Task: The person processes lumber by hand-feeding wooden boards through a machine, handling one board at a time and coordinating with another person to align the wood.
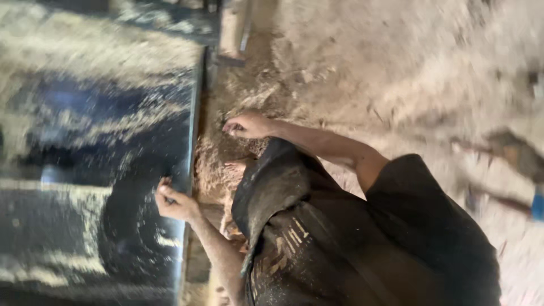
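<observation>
Glossy dark slab (113,170), dust-speckled; rough sandy ground (368,51)

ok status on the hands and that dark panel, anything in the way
Left hand fingers curled on dark panel edge. Right hand in sawdust pile beside it, grip unclear. Sawdust strewn over panel.

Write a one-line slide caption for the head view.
Person in dark shirt, one hand on a dusty dark panel, other hand over sawdust.

We are seeing pale, dusty ground (408,62) spreading across the upper right of the frame. A wooden plank (232,28) is lying at top centre. A blurred brownish shape (515,153) and a small blue object (537,205) are sitting at the right edge.
</observation>
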